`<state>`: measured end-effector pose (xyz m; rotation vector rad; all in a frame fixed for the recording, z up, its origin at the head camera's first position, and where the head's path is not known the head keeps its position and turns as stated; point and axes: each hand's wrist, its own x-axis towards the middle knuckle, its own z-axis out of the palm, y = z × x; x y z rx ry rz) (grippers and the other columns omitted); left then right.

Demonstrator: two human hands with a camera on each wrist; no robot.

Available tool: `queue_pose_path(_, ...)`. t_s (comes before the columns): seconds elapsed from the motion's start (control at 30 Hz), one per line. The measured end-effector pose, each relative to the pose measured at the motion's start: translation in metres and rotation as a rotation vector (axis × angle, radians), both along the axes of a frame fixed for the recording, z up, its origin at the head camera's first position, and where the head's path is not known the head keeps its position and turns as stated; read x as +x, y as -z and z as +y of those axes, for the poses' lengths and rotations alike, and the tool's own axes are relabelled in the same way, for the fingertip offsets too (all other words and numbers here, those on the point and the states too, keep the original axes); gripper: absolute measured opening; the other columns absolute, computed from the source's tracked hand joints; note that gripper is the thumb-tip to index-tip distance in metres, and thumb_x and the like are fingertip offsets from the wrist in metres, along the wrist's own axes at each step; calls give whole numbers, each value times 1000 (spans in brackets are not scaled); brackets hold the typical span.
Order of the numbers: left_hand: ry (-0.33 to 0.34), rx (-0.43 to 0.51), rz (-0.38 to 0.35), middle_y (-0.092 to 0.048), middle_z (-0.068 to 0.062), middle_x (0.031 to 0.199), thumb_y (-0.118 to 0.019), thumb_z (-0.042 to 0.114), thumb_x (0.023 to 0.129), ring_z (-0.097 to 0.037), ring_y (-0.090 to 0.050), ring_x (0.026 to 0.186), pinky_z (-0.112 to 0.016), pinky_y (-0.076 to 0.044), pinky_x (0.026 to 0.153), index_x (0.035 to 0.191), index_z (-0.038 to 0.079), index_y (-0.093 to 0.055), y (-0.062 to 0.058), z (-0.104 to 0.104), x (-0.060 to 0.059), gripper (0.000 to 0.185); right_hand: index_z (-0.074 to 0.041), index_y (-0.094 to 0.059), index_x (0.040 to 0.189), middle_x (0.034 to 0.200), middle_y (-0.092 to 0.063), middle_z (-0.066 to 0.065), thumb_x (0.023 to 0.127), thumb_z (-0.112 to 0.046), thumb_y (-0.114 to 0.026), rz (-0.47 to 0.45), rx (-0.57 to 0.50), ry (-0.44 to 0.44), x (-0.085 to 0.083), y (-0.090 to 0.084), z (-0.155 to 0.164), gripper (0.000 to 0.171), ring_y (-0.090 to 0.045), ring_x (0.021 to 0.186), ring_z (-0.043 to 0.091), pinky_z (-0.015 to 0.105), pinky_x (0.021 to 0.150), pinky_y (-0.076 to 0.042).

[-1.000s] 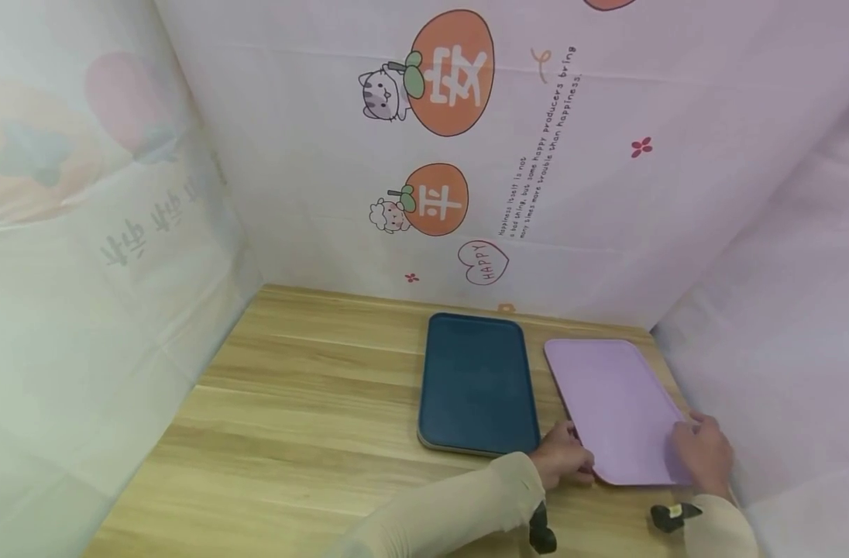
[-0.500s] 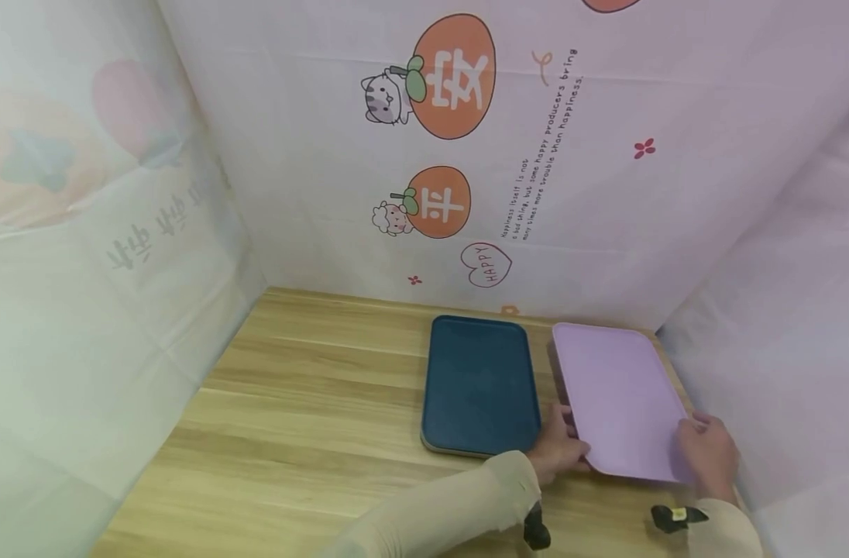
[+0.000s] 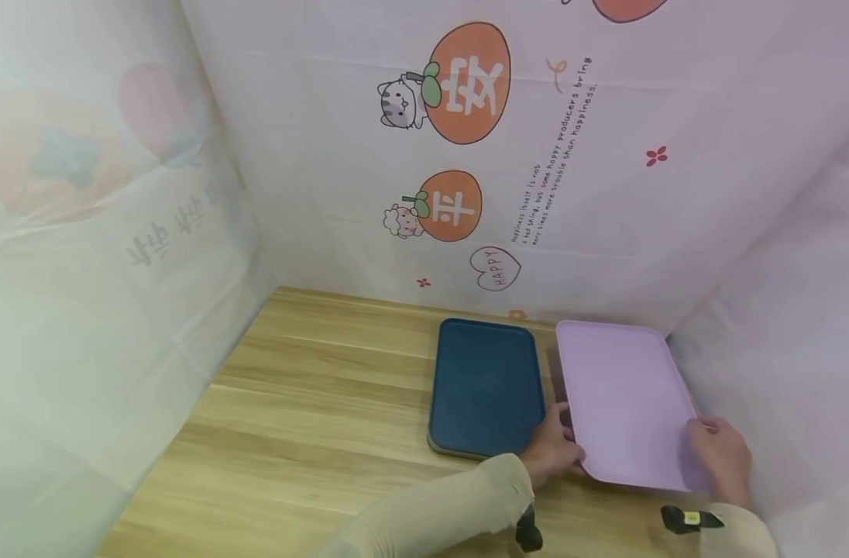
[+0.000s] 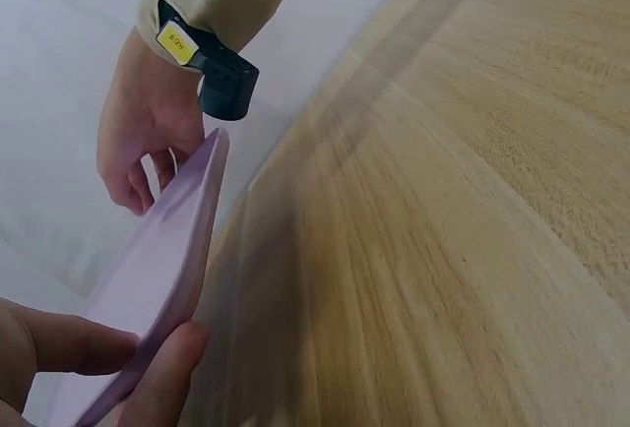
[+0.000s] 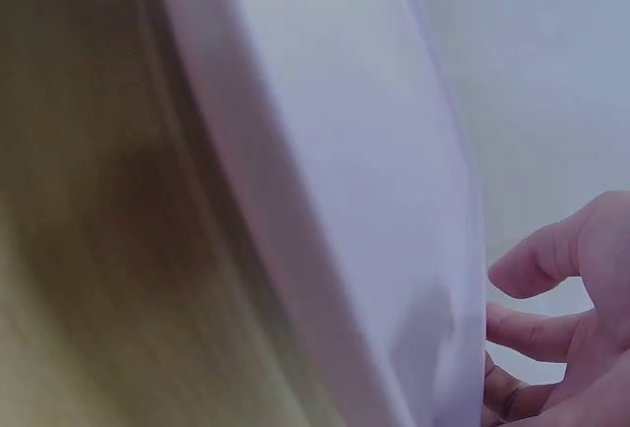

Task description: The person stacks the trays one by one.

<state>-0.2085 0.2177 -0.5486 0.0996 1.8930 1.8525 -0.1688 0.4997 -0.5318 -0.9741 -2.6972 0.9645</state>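
A light purple tray (image 3: 627, 395) is raised over the right part of the table, and its shadow falls on the wood. My left hand (image 3: 551, 448) pinches its left edge near the front corner. In the left wrist view the thumb and a finger (image 4: 84, 343) lie on opposite faces of the rim. At the tray's right edge my right hand (image 3: 724, 459) holds on, its fingertips right at the rim in the right wrist view, where the tray (image 5: 364, 161) hides some of them. Just left of my left hand lies a dark teal tray (image 3: 490, 387) with a pale edge showing underneath.
The wood-grain table (image 3: 313, 403) extends to the left. A printed white cloth wall (image 3: 341, 194) stands behind the trays, and another cloth wall (image 3: 801, 349) rises close beside my right hand.
Both hands have raised the purple tray off the table and its far end has shifted toward the back wall. The teal tray has stayed put. The head view has shifted slightly.
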Motion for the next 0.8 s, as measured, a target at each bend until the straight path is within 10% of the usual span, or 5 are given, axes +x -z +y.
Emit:
queue_pose_path(0.23, 20, -36, 35, -67, -10, 100, -71, -21, 83, -24, -70, 67, -44, -67, 59, 156, 18, -50, 0, -17, -5, 85, 12, -44, 153, 157, -42, 43, 109, -39, -36, -67, -49, -16, -1, -16, -8, 68, -46, 139, 60, 65, 108, -44)
queue_pose_path(0.43, 72, -52, 77, -65, -7, 96, -68, -21, 83, -23, -68, 62, -40, -66, 56, 158, 17, -49, 1, -39, -16, 86, 16, -47, 148, 143, -52, 46, 111, -48, -35, -93, -24, -63, -1, -21, -6, 75, -65, 111, 52, 41, 79, -51)
queue_pose_path(0.67, 129, -122, 139, -68, -5, 94, -68, -21, 84, -20, -70, 61, -35, -64, 51, 160, 21, -50, -5, -64, -25, 89, 18, -30, 160, 161, -40, 42, 112, -61, -29, -127, -239, -35, -11, -18, -4, 93, -72, 114, 47, 49, 88, -63)
queue_pose_path(0.8, 152, -130, 155, -68, -4, 93, -68, -20, 84, -19, -70, 61, -34, -63, 50, 160, 22, -51, -9, -74, -26, 88, 19, -32, 159, 145, -56, 43, 112, -58, -31, -107, -277, -54, -13, -20, -8, 91, -76, 95, 28, 33, 72, -64)
